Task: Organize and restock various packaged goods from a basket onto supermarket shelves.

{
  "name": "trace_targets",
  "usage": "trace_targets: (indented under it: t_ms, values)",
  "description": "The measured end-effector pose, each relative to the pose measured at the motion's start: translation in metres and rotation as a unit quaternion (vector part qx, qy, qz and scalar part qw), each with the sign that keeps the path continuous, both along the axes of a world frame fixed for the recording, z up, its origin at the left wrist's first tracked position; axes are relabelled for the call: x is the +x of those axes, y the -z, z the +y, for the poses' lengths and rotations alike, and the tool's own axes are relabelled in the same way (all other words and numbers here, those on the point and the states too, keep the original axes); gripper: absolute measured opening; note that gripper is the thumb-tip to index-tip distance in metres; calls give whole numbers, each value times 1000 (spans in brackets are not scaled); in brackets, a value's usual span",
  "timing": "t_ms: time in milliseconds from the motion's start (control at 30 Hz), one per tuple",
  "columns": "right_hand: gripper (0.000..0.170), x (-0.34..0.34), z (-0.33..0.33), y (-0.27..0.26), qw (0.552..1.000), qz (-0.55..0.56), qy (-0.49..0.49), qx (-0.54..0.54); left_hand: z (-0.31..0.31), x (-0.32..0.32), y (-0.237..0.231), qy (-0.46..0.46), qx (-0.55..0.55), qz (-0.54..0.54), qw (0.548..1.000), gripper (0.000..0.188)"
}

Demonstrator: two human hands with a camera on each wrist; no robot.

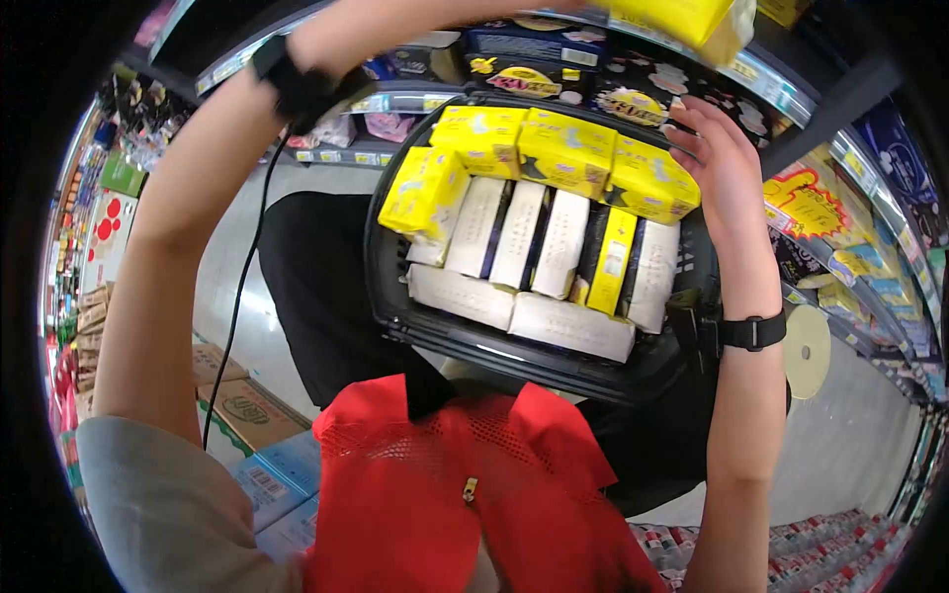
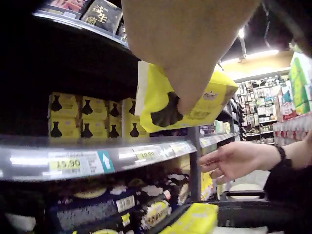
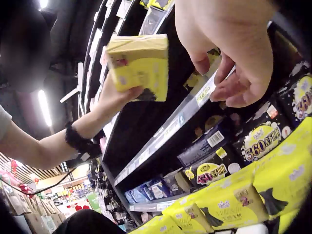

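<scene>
The raised left hand (image 3: 118, 96) grips a yellow pack (image 3: 146, 70) — the right hand (image 1: 724, 163) hangs loose-fingered over the basket's (image 1: 386, 282) far right corner.

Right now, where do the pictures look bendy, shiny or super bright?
Head view: the right-hand shelves bend near black corners; left wrist view: white glare streaks the shelf rail; right wrist view: a ceiling light glows white against darkness.

Held pack (image 3: 151, 72) yellow, black dress print; basket (image 1: 384, 282) black; vest (image 1: 395, 504) red.
</scene>
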State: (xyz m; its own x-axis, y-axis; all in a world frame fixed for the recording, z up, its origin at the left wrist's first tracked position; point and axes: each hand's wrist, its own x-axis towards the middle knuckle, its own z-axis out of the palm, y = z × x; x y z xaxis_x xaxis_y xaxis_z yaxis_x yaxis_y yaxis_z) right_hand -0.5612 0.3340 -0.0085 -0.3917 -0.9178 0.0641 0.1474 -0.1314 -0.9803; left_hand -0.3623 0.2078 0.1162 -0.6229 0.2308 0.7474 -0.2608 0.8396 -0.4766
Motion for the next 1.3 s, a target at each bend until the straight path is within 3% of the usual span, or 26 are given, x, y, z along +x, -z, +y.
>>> trace_targets:
  t_ms: [67, 167, 267, 400, 467, 533, 600, 633, 700, 800, 933, 1000, 1033, 1067, 1133, 1167, 1300]
  values:
    - [33, 4, 1, 8, 999, 5, -9, 38, 27, 47, 12, -5, 105, -91, 990, 63]
    - [33, 5, 2, 15, 996, 25, -23, 79, 53, 110, 71, -32, 243, -271, 931, 67]
    - [32, 7, 3, 22, 993, 33, -32, 105, 85, 146, 113, -63, 435, -400, 804, 66]
    - [30, 11, 2, 26, 990, 41, -54, 123, 79, 170, 166, -100, 412, -431, 797, 68]
    - [29, 15, 2, 27, 987, 55, -64, 134, 68, 178, 181, -84, 348, -418, 835, 65]
    - [29, 17, 2, 27, 986, 63, -70, 134, 57, 185, 191, -88, 331, -471, 813, 73]
    - [29, 16, 1, 29, 986, 70, -74, 135, 53, 186, 203, -74, 213, -461, 858, 80]
    - [30, 15, 0, 31, 984, 73, -89, 139, 50, 190, 206, -70, 215, -463, 857, 80]
    - [31, 16, -1, 33, 981, 78, -107, 142, 52, 187, 186, -65, 324, -514, 791, 82]
    - [31, 18, -5, 32, 977, 85, -114, 157, 61, 172, 161, -78, 383, -519, 760, 81]
    - [31, 19, -8, 35, 978, 89, -122, 146, 79, 145, 154, 14, 403, -482, 778, 84]
    - [31, 20, -8, 37, 976, 79, -127, 157, 82, 139, 167, 7, 402, -526, 749, 84]
    - [31, 21, -6, 35, 975, 82, -127, 161, 81, 136, 171, 2, 416, -536, 735, 71]
    - [31, 21, -5, 33, 975, 86, -125, 160, 80, 134, 171, 3, 414, -534, 737, 71]
    - [32, 19, 0, 30, 972, 111, -127, 162, 81, 132, 170, -9, 344, -596, 726, 56]
    - [33, 16, 2, 29, 972, 116, -127, 159, 82, 135, 171, 10, 353, -566, 745, 47]
    - [34, 10, 3, 32, 972, 108, -128, 162, 79, 133, 181, 24, 376, -571, 729, 48]
